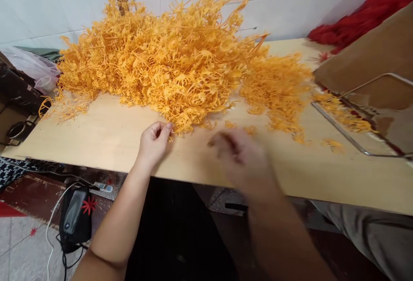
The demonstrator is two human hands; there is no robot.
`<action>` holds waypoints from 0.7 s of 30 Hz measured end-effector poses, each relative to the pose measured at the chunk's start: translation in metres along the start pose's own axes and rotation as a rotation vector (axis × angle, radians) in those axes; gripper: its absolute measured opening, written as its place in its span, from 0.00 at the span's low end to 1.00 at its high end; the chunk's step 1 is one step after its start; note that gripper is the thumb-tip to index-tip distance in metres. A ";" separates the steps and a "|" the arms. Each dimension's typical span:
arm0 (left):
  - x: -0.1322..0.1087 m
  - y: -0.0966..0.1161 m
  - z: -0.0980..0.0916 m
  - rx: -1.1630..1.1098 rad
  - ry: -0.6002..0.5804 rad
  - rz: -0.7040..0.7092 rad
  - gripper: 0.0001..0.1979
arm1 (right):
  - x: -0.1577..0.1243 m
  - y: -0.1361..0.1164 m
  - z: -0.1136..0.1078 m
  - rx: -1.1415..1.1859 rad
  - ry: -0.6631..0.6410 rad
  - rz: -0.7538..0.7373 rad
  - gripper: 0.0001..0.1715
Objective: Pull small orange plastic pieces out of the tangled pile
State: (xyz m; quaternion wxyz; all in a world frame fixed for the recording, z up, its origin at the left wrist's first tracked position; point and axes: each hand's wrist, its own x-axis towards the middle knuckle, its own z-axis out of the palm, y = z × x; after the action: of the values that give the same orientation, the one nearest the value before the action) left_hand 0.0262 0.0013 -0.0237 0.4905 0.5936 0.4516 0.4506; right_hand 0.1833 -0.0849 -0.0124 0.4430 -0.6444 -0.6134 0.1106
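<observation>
A large heap of orange-yellow plastic flower pieces (pixel 180 70), with thin spidery petals and stems, covers the back of the table. My left hand (pixel 153 143) is at the heap's front edge, thumb and forefinger pinched on a small orange flower piece (pixel 171 138), mostly covered by the fingertips. To its right, my right hand (pixel 241 156) hovers over the table with curled fingers. Motion smears it, so whether it holds anything is unclear. Beyond that hand lies a flatter pile of orange flower pieces (pixel 280 91).
The pale tabletop (pixel 106 134) meets a tiled wall. A bent metal frame (pixel 338 128) and a brown carton (pixel 374 66) stand at right, with a red heap (pixel 364 18) behind. Below left hangs a black bag (pixel 75 214) near a white cable (pixel 53 225).
</observation>
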 end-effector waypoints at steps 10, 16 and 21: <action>-0.006 0.018 -0.002 -0.429 -0.042 -0.270 0.11 | 0.010 0.021 -0.002 -0.269 0.260 -0.159 0.14; -0.008 0.013 0.001 -0.446 -0.068 -0.205 0.13 | 0.011 -0.027 0.048 -0.199 -0.055 -0.051 0.22; -0.008 0.012 0.003 -0.418 -0.040 -0.183 0.11 | 0.018 -0.021 0.056 -0.220 -0.098 -0.038 0.15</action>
State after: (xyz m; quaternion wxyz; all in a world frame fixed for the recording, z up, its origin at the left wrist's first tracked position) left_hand 0.0287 -0.0078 -0.0130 0.6506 0.4443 0.3907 0.4761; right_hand 0.1345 -0.0478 -0.0233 0.3411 -0.6711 -0.6550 0.0656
